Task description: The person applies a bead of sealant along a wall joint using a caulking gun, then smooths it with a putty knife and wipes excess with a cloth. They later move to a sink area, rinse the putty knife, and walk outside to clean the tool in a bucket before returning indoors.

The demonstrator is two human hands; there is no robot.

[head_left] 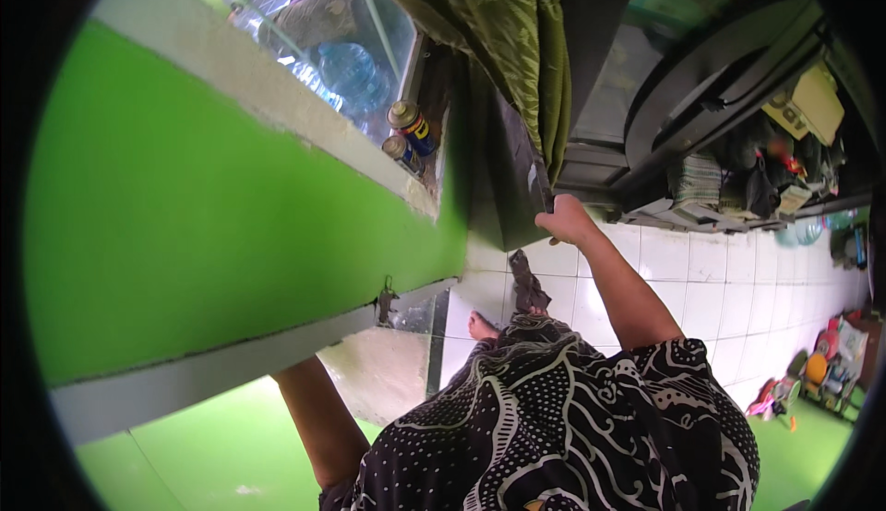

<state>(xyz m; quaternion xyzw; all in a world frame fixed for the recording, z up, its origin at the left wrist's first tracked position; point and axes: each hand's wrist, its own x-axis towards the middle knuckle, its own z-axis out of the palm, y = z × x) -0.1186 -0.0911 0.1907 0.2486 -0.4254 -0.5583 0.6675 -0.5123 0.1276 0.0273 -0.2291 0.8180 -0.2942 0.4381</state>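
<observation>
My right grip (567,222): fingers and thumb together, clamped on the near edge of a dark panel (519,179); panel located between the green wall (231,197) and the dark furniture (600,156), above the white tile floor (664,257); olive-green curtain (517,40), hanging alongside the panel, lower end just beyond my knuckles. My left grip: hidden behind the wall's pale edge (231,363), state cannot be told; forearm (318,423) only in sight. Window sill (426,199): two cans (413,128), side by side; large blue bottle (351,72) behind the glass. Floor: one grey-brown cloth (526,278), crumpled, by my toes; one bare foot (482,326), to its left. Furniture at right: stack of papers (698,183); one yellowish box (812,103).
</observation>
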